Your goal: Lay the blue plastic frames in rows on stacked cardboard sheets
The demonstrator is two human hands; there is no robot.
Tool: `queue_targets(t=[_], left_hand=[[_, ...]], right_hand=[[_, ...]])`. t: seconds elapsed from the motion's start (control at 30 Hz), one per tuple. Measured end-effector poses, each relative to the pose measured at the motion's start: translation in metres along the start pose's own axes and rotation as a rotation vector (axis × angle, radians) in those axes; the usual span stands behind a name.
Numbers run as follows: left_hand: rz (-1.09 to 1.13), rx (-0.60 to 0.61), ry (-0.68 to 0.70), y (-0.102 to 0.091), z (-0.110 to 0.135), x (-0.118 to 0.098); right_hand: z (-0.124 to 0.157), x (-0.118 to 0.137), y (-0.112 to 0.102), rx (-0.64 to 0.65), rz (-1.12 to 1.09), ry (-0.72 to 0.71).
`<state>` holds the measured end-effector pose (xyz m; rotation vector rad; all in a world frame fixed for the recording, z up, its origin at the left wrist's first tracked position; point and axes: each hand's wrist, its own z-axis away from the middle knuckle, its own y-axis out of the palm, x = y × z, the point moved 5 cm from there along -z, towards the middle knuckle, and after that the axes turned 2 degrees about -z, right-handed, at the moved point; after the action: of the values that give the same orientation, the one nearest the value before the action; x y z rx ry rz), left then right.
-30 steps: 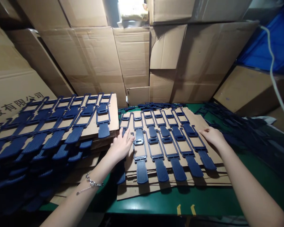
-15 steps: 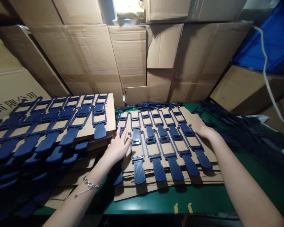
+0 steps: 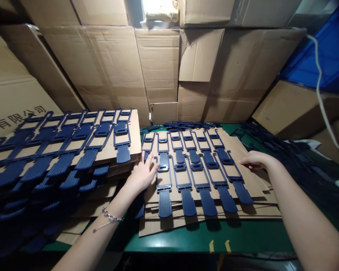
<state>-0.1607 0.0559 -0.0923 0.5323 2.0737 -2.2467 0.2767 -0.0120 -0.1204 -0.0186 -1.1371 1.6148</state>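
Observation:
My left hand (image 3: 143, 171) has its fingers spread over the left edge of the right-hand stack, touching or just above the dark blue plastic frames there. These frames (image 3: 202, 177), each with a ribbed flap (image 3: 208, 201), lie in two rows on a cardboard sheet (image 3: 234, 150). Near the right edge of that sheet, my right hand (image 3: 255, 160) is closed in a pinch, its fingertips against the cardboard. What lies under its curled fingers is partly hidden. More cardboard sheets are layered below, their edges uneven at the right.
A taller stack of cardboard layers with similar blue frames (image 3: 94, 137) stands at left. Loose dark parts (image 3: 255, 137) lie on the green table (image 3: 186, 237) at the right and back. Cardboard boxes (image 3: 107, 64) wall the rear. A white cable (image 3: 319, 75) hangs at right.
My right hand has moved right and its fingers have curled. Lower cardboard edges now stick out farther to the right. My left hand stays nearly in place; the view has shifted slightly.

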Motion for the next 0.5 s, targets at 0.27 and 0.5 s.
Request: queue_targets(t=[0.27,0.5], left_hand=[[0.010,0.021,-0.015,0.000,0.003,-0.002],[0.073,-0.018,0.009,0.002,0.001,-0.001]], right_hand=[[0.030,0.006,0.002,0.049,-0.103,-0.243],[0.033,-0.008,-0.002,0.092,-0.088,-0.263]])
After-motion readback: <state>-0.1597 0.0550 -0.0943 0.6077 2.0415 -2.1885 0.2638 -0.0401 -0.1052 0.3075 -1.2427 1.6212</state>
